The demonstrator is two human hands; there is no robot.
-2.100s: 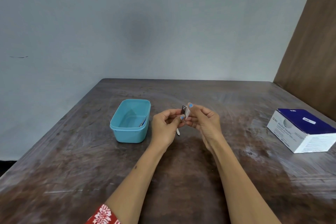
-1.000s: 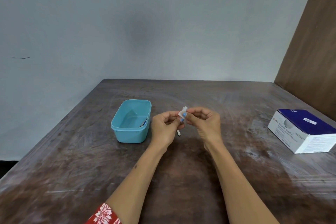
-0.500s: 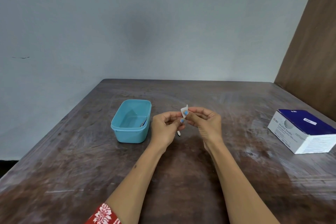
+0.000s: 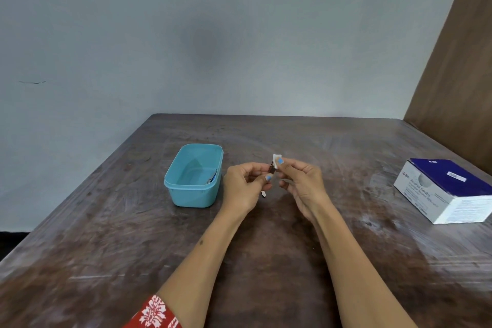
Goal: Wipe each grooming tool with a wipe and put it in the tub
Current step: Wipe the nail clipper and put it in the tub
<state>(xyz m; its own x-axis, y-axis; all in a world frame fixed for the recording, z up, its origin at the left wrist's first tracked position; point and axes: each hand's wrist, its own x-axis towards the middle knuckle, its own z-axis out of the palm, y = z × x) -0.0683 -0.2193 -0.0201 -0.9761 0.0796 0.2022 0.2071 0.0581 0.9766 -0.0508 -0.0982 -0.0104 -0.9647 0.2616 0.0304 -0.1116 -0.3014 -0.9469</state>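
Note:
My left hand (image 4: 243, 186) pinches a small metal nail clipper (image 4: 271, 168), held upright above the table; its pale lower end (image 4: 263, 194) sticks out below my fingers. My right hand (image 4: 300, 181) pinches a small white wipe (image 4: 277, 158) against the clipper's top end. The blue tub (image 4: 194, 192) stands just left of my left hand, with a tool (image 4: 212, 178) lying against its right inner wall.
A white and dark blue box of alcohol swabs (image 4: 447, 192) lies at the right side of the brown wooden table (image 4: 133, 247). A pale wall stands behind the table, and a brown panel (image 4: 458, 61) rises at the far right.
The wipe in my right hand has moved up and down along the clipper's upper end. My left hand and the tub have stayed where they were.

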